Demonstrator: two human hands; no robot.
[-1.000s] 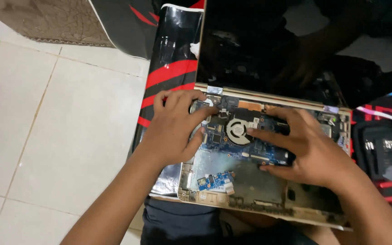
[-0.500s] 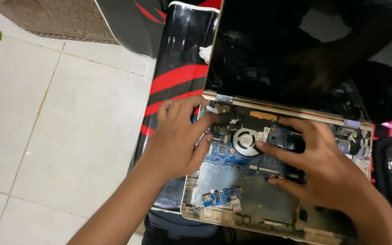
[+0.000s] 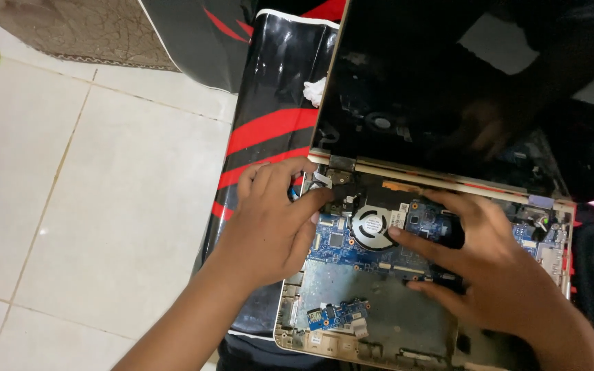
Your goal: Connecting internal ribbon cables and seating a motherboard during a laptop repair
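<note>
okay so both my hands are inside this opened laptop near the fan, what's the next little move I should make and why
Probably ease the left hand off the hinge corner so you can see it. Its fingers cover that corner, while the right hand already steadies the blue board beside the round fan.

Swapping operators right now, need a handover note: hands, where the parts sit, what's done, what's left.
Left hand: resting on the left rear corner of the opened laptop base, fingers at the hinge; nothing visibly held.
Right hand: spread flat over the blue mainboard, one fingertip beside the round fan; holds nothing visible.
Parts: the laptop lies on a black and red mat on the tiled floor, screen upright. A small blue daughterboard sits near the front edge.
Done: the base's top cover is off, internals exposed.
Left: mainboard and fan remain seated in the base.
</note>
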